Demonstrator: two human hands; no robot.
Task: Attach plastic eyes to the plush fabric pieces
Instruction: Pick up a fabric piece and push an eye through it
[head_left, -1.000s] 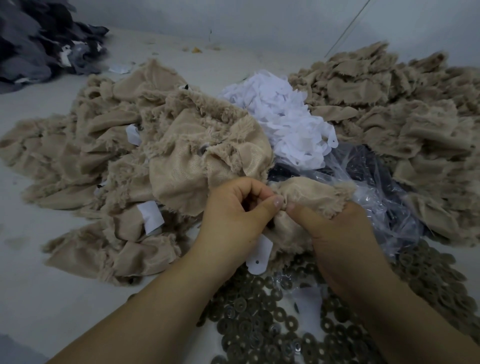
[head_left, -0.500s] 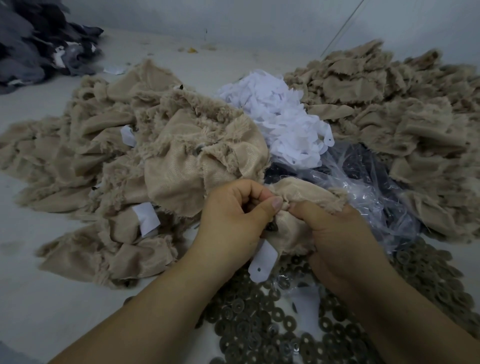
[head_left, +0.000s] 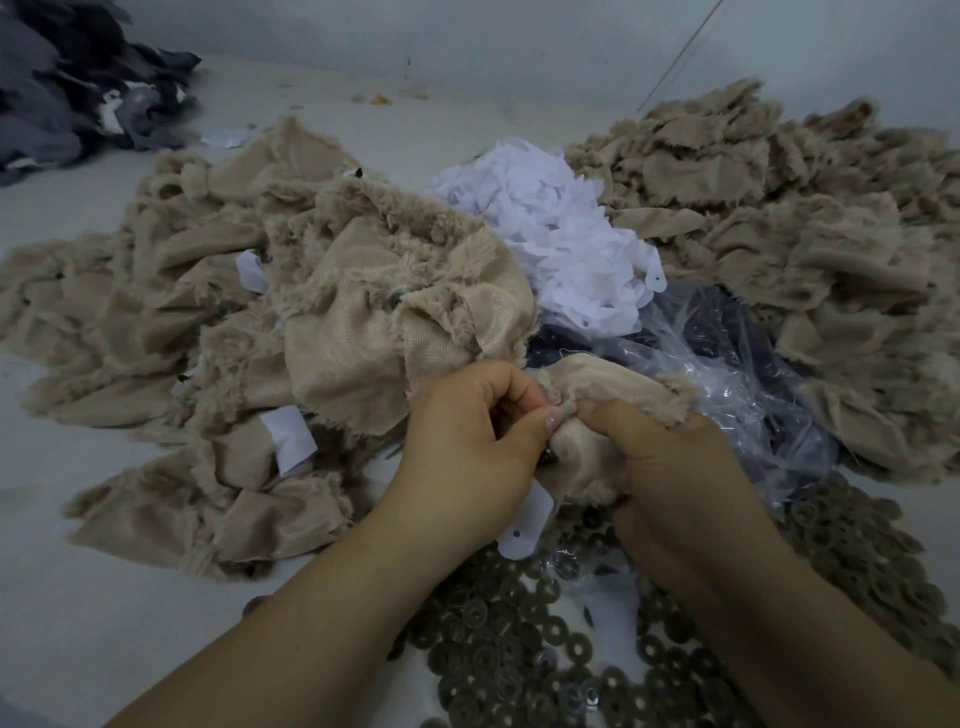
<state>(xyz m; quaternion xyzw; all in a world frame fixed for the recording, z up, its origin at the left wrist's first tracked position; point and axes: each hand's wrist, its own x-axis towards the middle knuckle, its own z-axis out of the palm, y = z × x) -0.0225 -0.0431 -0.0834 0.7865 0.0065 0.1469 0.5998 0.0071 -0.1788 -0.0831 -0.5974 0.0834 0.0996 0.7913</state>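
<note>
Head view: L hand (head_left: 467, 447) & R hand (head_left: 675, 478) both pinch beige plush piece (head_left: 587, 447).

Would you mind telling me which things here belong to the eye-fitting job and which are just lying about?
In use:
- beige plush piece, pinched by left hand and right hand
- round washers
- white tags
- beige plush piles

Lying about:
- dark grey fabric heap
- clear plastic bag
- scraps by the wall

The beige plush piece (head_left: 597, 415) now sits lower between both hands.
</note>
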